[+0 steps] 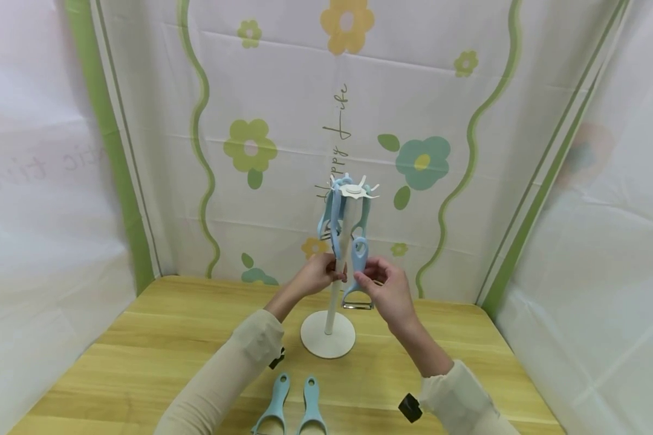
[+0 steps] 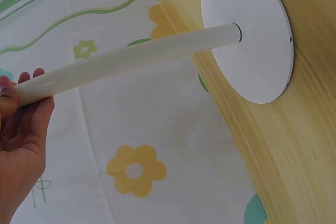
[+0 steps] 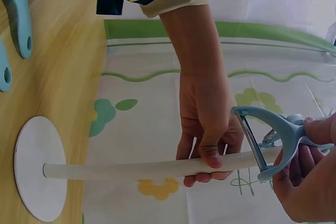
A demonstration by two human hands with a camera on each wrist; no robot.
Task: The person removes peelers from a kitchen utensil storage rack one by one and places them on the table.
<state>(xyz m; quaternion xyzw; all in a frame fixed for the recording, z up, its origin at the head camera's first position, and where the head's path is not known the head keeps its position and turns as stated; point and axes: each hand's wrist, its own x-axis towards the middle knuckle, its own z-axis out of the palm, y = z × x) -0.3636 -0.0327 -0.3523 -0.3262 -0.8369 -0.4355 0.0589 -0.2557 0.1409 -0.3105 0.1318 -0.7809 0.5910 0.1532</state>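
Observation:
My left hand [image 1: 319,273] grips the white pole [image 2: 131,59] of an upright stand, its fingers wrapped round the shaft. In my right hand [image 1: 389,290] is a light blue vegetable peeler [image 1: 359,257], pinched between thumb and fingers beside the pole, handle up and metal blade down. At the top of the stand, a white hook ring [image 1: 354,191] carries several blue and green peelers, among them a blue peeler [image 1: 335,220] on the left and a green peeler [image 1: 365,211] on the right. The round white base [image 1: 328,344] sits on the table.
Two more blue peelers, a left one [image 1: 277,399] and a right one [image 1: 312,402], lie on the wooden table [image 1: 185,338] near its front edge. Behind the table hangs a white curtain [image 1: 305,90] with flowers, and pale fabric walls enclose both sides.

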